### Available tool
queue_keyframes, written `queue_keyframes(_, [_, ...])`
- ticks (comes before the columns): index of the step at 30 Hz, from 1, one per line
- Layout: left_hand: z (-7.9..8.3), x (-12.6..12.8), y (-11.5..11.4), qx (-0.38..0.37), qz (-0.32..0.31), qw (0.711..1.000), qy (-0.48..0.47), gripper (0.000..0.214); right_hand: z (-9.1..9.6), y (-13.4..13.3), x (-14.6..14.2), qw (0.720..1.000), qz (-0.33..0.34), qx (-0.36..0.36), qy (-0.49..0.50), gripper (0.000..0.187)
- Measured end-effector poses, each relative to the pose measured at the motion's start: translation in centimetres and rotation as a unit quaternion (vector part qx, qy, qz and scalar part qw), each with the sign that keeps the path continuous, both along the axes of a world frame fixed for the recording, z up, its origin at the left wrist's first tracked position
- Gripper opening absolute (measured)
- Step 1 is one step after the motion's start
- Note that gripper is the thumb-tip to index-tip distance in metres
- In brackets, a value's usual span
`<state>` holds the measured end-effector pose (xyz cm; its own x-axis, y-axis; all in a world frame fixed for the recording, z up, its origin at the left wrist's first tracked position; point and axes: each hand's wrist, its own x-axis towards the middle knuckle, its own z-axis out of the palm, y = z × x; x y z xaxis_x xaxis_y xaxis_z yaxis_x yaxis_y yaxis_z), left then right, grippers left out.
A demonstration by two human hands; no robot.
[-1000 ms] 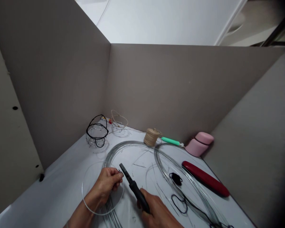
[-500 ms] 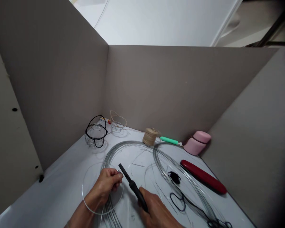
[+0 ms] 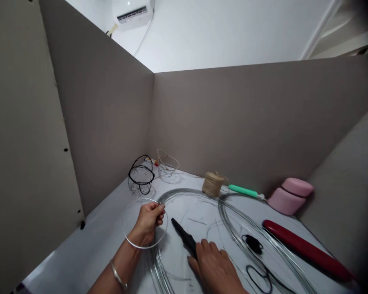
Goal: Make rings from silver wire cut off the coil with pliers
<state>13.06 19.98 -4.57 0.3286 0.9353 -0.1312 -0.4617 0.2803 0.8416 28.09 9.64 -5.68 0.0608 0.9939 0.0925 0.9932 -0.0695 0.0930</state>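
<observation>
My left hand (image 3: 151,222) pinches a thin silver wire ring (image 3: 145,247) at its upper right, between thumb and forefinger. The ring hangs around the wrist side of that hand, above a large coil of silver wire (image 3: 164,271) on the white table. My right hand (image 3: 216,264), palm down, grips a black long-nosed tool (image 3: 184,239) by its handle. Its narrow tip points up and left, a short way right of my left fingers and apart from the ring. Whether the tool's nose has one part or two I cannot tell.
Behind the coil stand a twine spool (image 3: 214,184), a green-handled tool (image 3: 243,190) and a pink bottle (image 3: 290,197). At right lie a red case (image 3: 306,250) and black cord (image 3: 253,244). A black-wrapped wire frame (image 3: 141,181) sits back left. Grey partitions (image 3: 233,118) enclose the table.
The camera view has shifted, so the table things appear farther right. The tool has tilted and my right hand now lies more over its handle. My left hand still holds the ring.
</observation>
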Motion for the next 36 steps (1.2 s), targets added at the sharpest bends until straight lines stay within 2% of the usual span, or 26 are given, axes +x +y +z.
queue_keyframes(2, [0.4,0.3,-0.3,0.005,-0.013,1.000,-0.016,0.036,0.9,0.0,-0.2,0.998,0.009,0.045,0.033,0.016])
queue_keyframes(4, [1.0,0.7,-0.9,0.011,-0.033,0.999,-0.034,0.036,2.1,-0.1,-0.4,0.981,0.019,0.061,0.184,0.024])
queue_keyframes(5, [1.2,1.0,-1.3,0.015,-0.041,0.998,-0.047,0.036,2.7,0.0,-0.6,0.955,0.027,0.048,0.293,0.030])
queue_keyframes(7, [1.6,1.6,-2.0,0.029,-0.042,0.996,-0.071,0.034,3.7,0.2,-1.0,0.863,0.036,-0.004,0.504,0.040])
queue_keyframes(9, [1.9,2.1,-2.8,0.051,-0.024,0.995,-0.079,0.031,4.2,0.5,-1.6,0.775,0.040,-0.038,0.629,0.046])
queue_keyframes(10, [2.0,2.3,-3.1,0.064,-0.011,0.995,-0.072,0.030,4.4,0.7,-1.9,0.750,0.042,-0.040,0.659,0.047])
queue_keyframes(11, [2.2,2.3,-3.5,0.077,0.000,0.995,-0.060,0.029,4.6,0.8,-2.2,0.736,0.047,-0.032,0.674,0.048])
queue_keyframes(14, [3.1,1.8,-4.3,0.106,0.026,0.994,-0.028,0.025,5.1,1.0,-3.2,0.721,0.080,0.001,0.688,0.042])
queue_keyframes(18, [4.8,0.4,-5.1,0.144,0.084,0.986,0.018,0.023,5.4,0.9,-4.4,0.669,0.133,-0.037,0.730,0.037])
queue_keyframes(20, [5.2,0.1,-5.3,0.153,0.093,0.984,0.017,0.022,5.3,1.0,-4.9,0.645,0.157,-0.044,0.746,0.035])
queue_keyframes(23, [5.2,0.1,-5.5,0.154,0.088,0.984,-0.014,0.022,5.1,1.0,-5.5,0.644,0.180,-0.020,0.743,0.030])
queue_keyframes(28, [4.9,0.2,-5.4,0.165,0.069,0.984,0.009,0.022,4.8,1.3,-5.5,0.696,0.162,0.000,0.699,0.028])
queue_keyframes(32, [4.6,-0.8,-4.2,0.228,0.088,0.967,0.071,0.019,4.3,2.4,-2.9,0.752,0.061,0.054,0.654,0.026])
queue_keyframes(34, [4.0,-1.3,-3.6,0.208,0.071,0.974,0.062,0.020,4.4,2.7,-1.3,0.768,0.002,0.082,0.635,0.028])
queue_keyframes(36, [3.1,-1.7,-3.1,0.163,0.022,0.986,0.022,0.022,4.8,2.4,-0.4,0.769,-0.026,0.111,0.629,0.030])
